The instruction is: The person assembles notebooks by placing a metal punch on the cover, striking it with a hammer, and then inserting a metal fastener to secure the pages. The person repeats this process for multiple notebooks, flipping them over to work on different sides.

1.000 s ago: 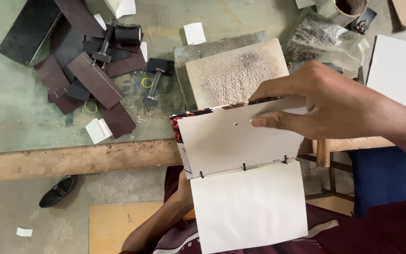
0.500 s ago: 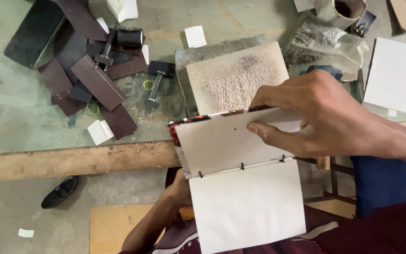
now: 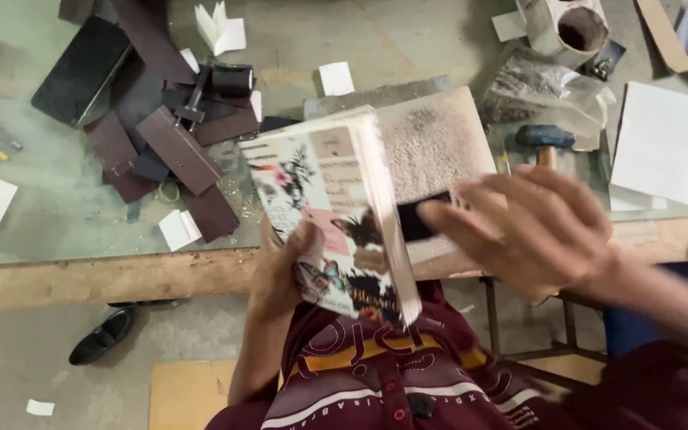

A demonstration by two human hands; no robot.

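A closed notebook (image 3: 330, 209) with a flower and butterfly printed cover is held up on edge over the table's front edge. My left hand (image 3: 282, 263) grips it from below, thumb on the cover. The white page block faces right. My right hand (image 3: 537, 228) is blurred, fingers spread, just right of the page edges and holding nothing. A small black piece (image 3: 422, 218) shows between the pages' edge and my right fingertips; whether it touches either I cannot tell.
A speckled grey board (image 3: 433, 143) lies behind the notebook. Dark brown leather strips and a black tool (image 3: 177, 135) are piled at the left. White cards (image 3: 656, 143), a hammer (image 3: 545, 137), a plastic bag and a cup sit at the right. A shoe (image 3: 103, 336) lies on the floor.
The notebook was open with white pages showing under my right hand. It is closed now and turned cover up, and my right hand has come off it to the right.
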